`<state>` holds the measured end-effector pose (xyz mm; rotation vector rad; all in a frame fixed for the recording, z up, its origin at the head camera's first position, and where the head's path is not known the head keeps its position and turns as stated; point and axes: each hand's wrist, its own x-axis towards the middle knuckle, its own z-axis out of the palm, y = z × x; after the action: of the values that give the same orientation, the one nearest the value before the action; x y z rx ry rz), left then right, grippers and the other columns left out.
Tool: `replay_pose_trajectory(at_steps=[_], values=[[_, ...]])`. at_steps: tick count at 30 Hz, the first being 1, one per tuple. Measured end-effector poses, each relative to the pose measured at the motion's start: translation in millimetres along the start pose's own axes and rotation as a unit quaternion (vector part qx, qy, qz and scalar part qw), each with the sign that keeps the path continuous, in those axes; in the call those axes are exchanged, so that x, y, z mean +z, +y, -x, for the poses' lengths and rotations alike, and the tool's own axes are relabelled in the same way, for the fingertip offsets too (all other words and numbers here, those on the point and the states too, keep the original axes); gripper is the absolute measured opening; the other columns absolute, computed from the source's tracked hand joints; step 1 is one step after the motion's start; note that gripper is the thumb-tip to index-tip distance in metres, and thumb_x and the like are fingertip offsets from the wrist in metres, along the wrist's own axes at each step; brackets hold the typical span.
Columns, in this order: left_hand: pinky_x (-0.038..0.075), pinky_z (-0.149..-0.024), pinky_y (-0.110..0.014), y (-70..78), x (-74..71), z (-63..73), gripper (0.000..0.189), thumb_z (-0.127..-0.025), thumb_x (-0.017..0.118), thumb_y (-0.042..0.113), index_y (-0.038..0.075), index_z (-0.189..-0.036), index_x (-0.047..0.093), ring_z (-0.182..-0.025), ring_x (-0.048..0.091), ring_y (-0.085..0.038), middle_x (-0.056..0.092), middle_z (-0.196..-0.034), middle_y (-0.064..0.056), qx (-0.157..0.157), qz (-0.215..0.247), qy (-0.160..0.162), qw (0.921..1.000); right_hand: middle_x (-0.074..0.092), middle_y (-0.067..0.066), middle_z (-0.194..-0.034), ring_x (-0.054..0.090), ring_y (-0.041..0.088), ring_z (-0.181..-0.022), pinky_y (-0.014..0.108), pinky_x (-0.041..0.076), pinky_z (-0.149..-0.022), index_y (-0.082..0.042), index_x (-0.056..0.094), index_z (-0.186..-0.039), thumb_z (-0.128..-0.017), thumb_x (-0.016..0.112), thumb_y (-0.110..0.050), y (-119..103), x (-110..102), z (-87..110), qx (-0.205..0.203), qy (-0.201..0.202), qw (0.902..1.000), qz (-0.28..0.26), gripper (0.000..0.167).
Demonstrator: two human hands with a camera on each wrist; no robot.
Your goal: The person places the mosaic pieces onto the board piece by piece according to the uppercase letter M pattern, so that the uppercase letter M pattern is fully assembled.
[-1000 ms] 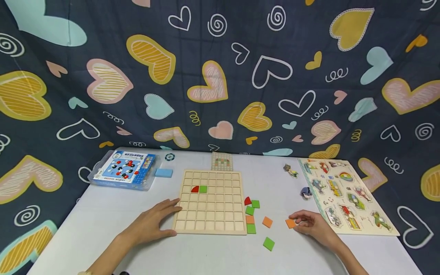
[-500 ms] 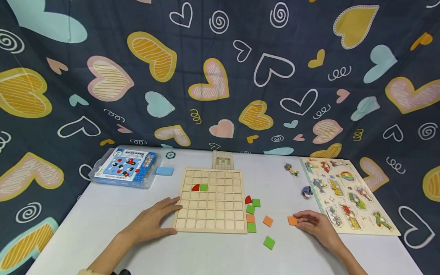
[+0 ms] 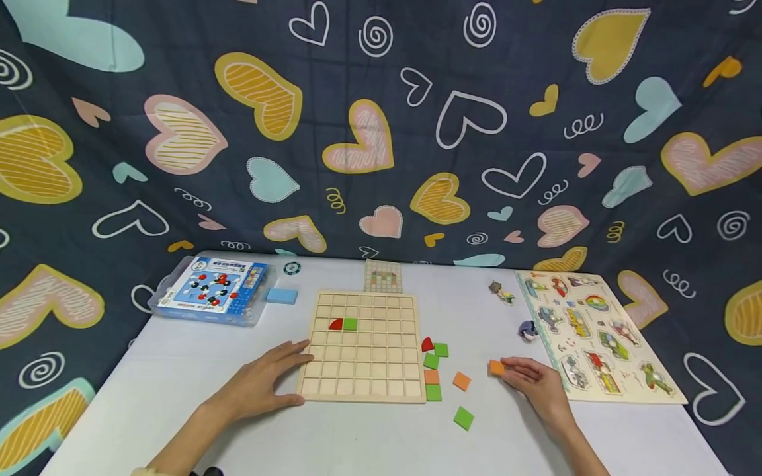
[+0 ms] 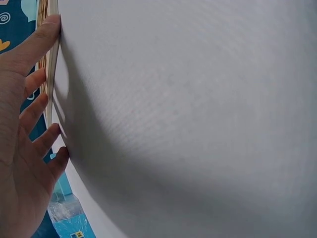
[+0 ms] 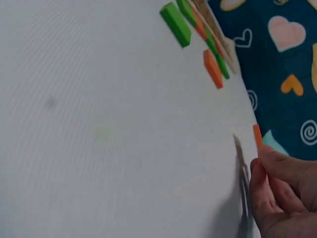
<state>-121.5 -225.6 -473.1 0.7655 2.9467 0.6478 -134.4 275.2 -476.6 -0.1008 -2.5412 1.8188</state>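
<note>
My left hand (image 3: 262,380) rests with spread, fairly straight fingers against the left edge of a wooden grid board (image 3: 372,393); the left wrist view shows the thumb and fingertips along that edge. A red quarter-circle tile (image 3: 336,324) and a green square tile (image 3: 350,324) lie side by side in the board's cells. Right of the board, my right hand (image 3: 538,387) pinches an orange square tile (image 3: 496,368) between thumb and fingers. In the right wrist view this orange tile (image 5: 257,135) is held over the white table, with a shadow beside it.
Along the board's right side lie a red tile (image 3: 427,344), several green tiles (image 3: 433,393) and orange tiles (image 3: 461,381). A pattern card (image 3: 383,268) stands behind the board. Further out are a boxed set (image 3: 211,291), a blue block (image 3: 282,295), small figurines (image 3: 527,330) and a picture puzzle (image 3: 595,330).
My right hand has lifted slightly and shifted a little left with the orange tile, which it turned in its fingers. The left hand stays at the board's edge.
</note>
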Motion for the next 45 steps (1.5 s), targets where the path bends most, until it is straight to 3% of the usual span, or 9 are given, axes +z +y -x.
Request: replay_pose_trajectory(at_steps=[11,30,34,45], values=[[0.044,-0.095,-0.059,-1.8,-4.1,-1.9,0.070,-0.077,0.068,0.061,0.021,-0.133,0.056,-0.134,0.038,-0.036,0.040,-0.149,-0.004,-0.003,-0.004,0.000,1.0000,0.068,0.021,-0.109,0.068,0.006,-0.089,0.019,0.056,-0.076,0.015,0.059,-0.115,-0.084,0.068,0.005,-13.2,29.8,-14.9,0.011,-0.013,0.9981,-0.060,0.034],[0.043,-0.097,-0.059,-0.4,1.7,-0.1,0.073,-0.078,0.062,0.066,0.020,-0.134,0.055,-0.134,0.038,-0.037,0.040,-0.150,-0.004,0.004,0.001,0.001,1.0000,0.069,0.019,-0.109,0.068,0.014,-0.091,0.020,0.056,-0.074,0.006,0.065,-0.113,-0.086,0.068,0.002,-34.5,86.5,-33.0,0.054,-0.027,0.9961,-0.064,0.028],[0.043,-0.097,-0.058,-0.7,1.3,-0.6,0.073,-0.078,0.063,0.066,0.020,-0.134,0.055,-0.134,0.038,-0.037,0.039,-0.150,-0.004,0.002,0.000,-0.002,1.0000,0.070,0.018,-0.105,0.068,0.018,-0.092,0.022,0.056,-0.074,0.004,0.067,-0.110,-0.085,0.069,0.001,-38.0,99.5,-38.9,0.050,-0.025,0.9966,-0.061,0.025],[0.044,-0.095,-0.058,-1.0,1.2,0.3,0.071,-0.077,0.066,0.063,0.020,-0.134,0.055,-0.134,0.038,-0.037,0.039,-0.150,-0.004,0.000,-0.002,0.000,1.0000,0.071,0.018,-0.096,0.069,0.021,-0.085,0.025,0.058,-0.068,0.004,0.070,-0.101,-0.082,0.071,0.004,-49.7,137.8,-58.3,-0.011,-0.033,0.9980,-0.053,0.019]])
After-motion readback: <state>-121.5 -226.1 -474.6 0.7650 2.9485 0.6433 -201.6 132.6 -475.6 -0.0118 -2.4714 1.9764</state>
